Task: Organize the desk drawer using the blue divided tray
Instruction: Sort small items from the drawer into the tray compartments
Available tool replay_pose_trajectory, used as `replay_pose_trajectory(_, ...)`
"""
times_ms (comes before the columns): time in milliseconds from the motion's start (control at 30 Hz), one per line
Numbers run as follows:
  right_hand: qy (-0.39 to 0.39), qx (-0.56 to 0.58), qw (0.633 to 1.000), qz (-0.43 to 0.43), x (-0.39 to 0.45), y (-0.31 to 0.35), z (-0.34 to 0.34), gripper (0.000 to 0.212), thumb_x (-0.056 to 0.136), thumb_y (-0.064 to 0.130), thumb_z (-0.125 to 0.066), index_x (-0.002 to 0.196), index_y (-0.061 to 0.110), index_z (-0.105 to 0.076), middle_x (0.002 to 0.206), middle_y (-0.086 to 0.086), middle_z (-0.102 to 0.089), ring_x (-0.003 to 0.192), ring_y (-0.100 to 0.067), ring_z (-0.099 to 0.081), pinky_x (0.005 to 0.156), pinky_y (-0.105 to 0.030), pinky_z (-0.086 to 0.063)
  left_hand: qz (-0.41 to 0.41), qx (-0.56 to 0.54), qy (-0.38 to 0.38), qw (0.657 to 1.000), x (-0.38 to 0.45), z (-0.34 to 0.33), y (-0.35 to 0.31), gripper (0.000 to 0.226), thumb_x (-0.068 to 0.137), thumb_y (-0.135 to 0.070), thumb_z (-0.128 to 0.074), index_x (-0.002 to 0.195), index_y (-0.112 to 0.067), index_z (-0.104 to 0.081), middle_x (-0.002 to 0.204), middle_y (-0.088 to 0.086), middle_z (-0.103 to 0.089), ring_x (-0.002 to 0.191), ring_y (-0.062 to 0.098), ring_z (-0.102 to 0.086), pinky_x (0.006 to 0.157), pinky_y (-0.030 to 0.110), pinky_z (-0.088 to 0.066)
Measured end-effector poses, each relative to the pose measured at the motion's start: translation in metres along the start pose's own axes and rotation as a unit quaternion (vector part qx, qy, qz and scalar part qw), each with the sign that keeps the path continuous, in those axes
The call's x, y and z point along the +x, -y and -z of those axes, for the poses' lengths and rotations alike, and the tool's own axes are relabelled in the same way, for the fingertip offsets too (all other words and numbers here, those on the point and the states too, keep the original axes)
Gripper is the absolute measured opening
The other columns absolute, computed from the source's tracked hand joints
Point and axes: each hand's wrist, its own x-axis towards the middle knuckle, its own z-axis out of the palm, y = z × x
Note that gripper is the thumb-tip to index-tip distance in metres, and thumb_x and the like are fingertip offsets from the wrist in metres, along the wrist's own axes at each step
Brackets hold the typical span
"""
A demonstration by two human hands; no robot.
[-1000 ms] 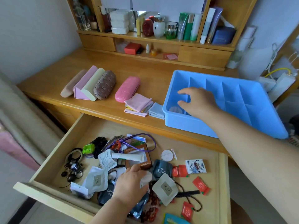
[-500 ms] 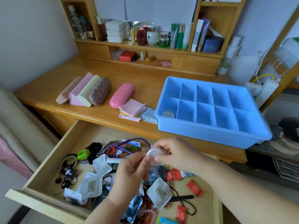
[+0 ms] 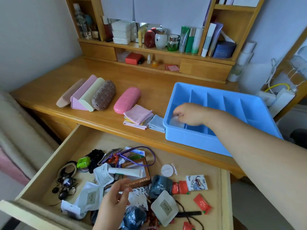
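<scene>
The blue divided tray [image 3: 191, 141] sits on the desk at the right, just behind the open wooden drawer [image 3: 54, 165]. My right hand [image 3: 192, 114] reaches into the tray's front-left compartment. Its fingertips curl down onto a small round white pod [image 3: 175, 123], which is blurred. My left hand [image 3: 114, 201] hovers over the drawer's clutter with loosely curled fingers and holds nothing. Just under it lie white sachets [image 3: 90, 196], a dark sachet [image 3: 159, 185] and a white tube [image 3: 126, 171].
Another round white pod [image 3: 167, 170], red candy wrappers [image 3: 201, 203], hair ties [image 3: 67, 171] and a purple cord [image 3: 141, 155] lie in the drawer. Several glasses cases [image 3: 103, 95] and folded cloths [image 3: 138, 116] are on the desk left of the tray. Cosmetics fill the back shelf [image 3: 166, 50].
My right hand took a white round pod from my left hand above the drawer and carried it up into the tray's front-left compartment. My left hand sank back over the drawer clutter.
</scene>
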Motion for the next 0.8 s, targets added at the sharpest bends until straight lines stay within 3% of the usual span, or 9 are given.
replay_pose_trajectory(67, -0.001, 0.0, 1.0, -0.001, 0.002, 0.001, -0.011, 0.025, 0.094, 0.023, -0.051, 0.069, 0.03, -0.049, 0.076, 0.011, -0.047, 0.087, -0.02, -0.049, 0.075, -0.03, -0.038, 0.003, 0.006, 0.01, 1.0, 0.001, 0.0, 0.0, 0.025, 0.093, -0.012, -0.054, 0.103, -0.034, -0.058, 0.087, -0.002, -0.069, 0.06, 0.012, -0.062, 0.054, 0.021, -0.052)
replay_pose_trajectory(133, -0.049, 0.027, 0.998, -0.009, 0.003, -0.001, -0.017, 0.007, 0.09, 0.029, -0.058, 0.093, 0.033, -0.064, 0.094, 0.007, -0.049, 0.096, -0.021, -0.051, 0.085, -0.035, -0.042, -0.001, 0.012, 0.017, 1.0, 0.003, -0.001, 0.0, 0.023, 0.093, -0.015, -0.054, 0.105, -0.035, -0.057, 0.089, 0.0, -0.067, 0.064, 0.017, -0.061, 0.053, 0.022, -0.05)
replay_pose_trajectory(200, -0.064, -0.009, 0.998, -0.024, 0.003, -0.002, -0.02, 0.034, 0.088, 0.036, -0.061, 0.121, 0.029, -0.058, 0.114, 0.002, -0.048, 0.107, -0.024, -0.051, 0.094, -0.038, -0.042, -0.007, 0.028, 0.021, 0.999, 0.004, -0.002, -0.002, 0.023, 0.094, -0.017, -0.054, 0.106, -0.036, -0.056, 0.09, 0.001, -0.065, 0.065, 0.018, -0.06, 0.055, 0.028, -0.049)
replay_pose_trajectory(233, -0.064, -0.037, 0.997, -0.031, 0.003, -0.001, -0.02, 0.041, 0.088, 0.039, -0.06, 0.126, 0.026, -0.054, 0.119, 0.001, -0.05, 0.11, -0.026, -0.051, 0.094, -0.038, -0.042, -0.012, 0.041, 0.022, 0.999, 0.003, -0.003, -0.002, 0.023, 0.094, -0.018, -0.054, 0.106, -0.037, -0.056, 0.09, 0.0, -0.064, 0.062, 0.015, -0.059, 0.054, 0.027, -0.049)
replay_pose_trajectory(367, -0.045, -0.06, 0.996, -0.039, 0.0, 0.002, -0.014, 0.035, 0.088, 0.037, -0.058, 0.121, 0.024, -0.055, 0.116, 0.002, -0.062, 0.108, -0.023, -0.055, 0.095, -0.036, -0.041, -0.074, 0.126, 0.045, 0.988, -0.002, -0.007, -0.005, 0.029, 0.093, -0.018, -0.052, 0.103, -0.045, -0.057, 0.088, -0.012, -0.061, 0.061, 0.005, -0.055, 0.048, 0.016, -0.041)
replay_pose_trajectory(500, -0.052, -0.037, 0.998, -0.014, -0.004, 0.0, -0.016, 0.027, 0.09, 0.027, -0.057, 0.116, 0.028, -0.063, 0.119, 0.006, -0.063, 0.116, -0.022, -0.051, 0.098, -0.032, -0.035, -0.15, 0.21, 0.086, 0.962, 0.008, -0.029, -0.019, 0.025, 0.093, -0.021, -0.052, 0.114, -0.032, -0.061, 0.102, -0.019, -0.058, 0.081, -0.001, -0.055, 0.067, 0.01, -0.044)
replay_pose_trajectory(600, -0.147, 0.108, 0.983, 0.004, -0.015, -0.009, -0.021, 0.036, 0.091, 0.021, -0.059, 0.127, 0.023, -0.058, 0.134, 0.004, -0.055, 0.128, -0.018, -0.045, 0.103, -0.028, -0.035, -0.212, 0.262, 0.123, 0.933, 0.031, -0.059, -0.036, 0.03, 0.094, -0.022, -0.049, 0.123, -0.023, -0.059, 0.114, -0.008, -0.059, 0.103, 0.01, -0.056, 0.082, 0.018, -0.043)
replay_pose_trajectory(700, -0.327, 0.168, 0.928, 0.057, -0.049, -0.014, -0.03, 0.023, 0.089, 0.016, -0.06, 0.11, 0.019, -0.068, 0.114, 0.005, -0.066, 0.112, -0.013, -0.055, 0.092, -0.02, -0.037, -0.206, 0.335, 0.17, 0.904, 0.06, -0.09, -0.052, 0.039, 0.096, -0.021, -0.043, 0.135, -0.02, -0.047, 0.131, -0.001, -0.051, 0.119, 0.019, -0.048, 0.094, 0.03, -0.044)
replay_pose_trajectory(800, -0.414, 0.117, 0.895, 0.114, -0.089, -0.017, -0.052, 0.016, 0.084, 0.016, -0.059, 0.094, 0.015, -0.071, 0.095, 0.004, -0.07, 0.094, -0.013, -0.057, 0.084, -0.026, -0.042, -0.157, 0.456, 0.194, 0.854, 0.082, -0.116, -0.06, 0.045, 0.095, -0.022, -0.046, 0.139, -0.013, -0.039, 0.137, 0.006, -0.041, 0.122, 0.026, -0.045, 0.095, 0.036, -0.045)
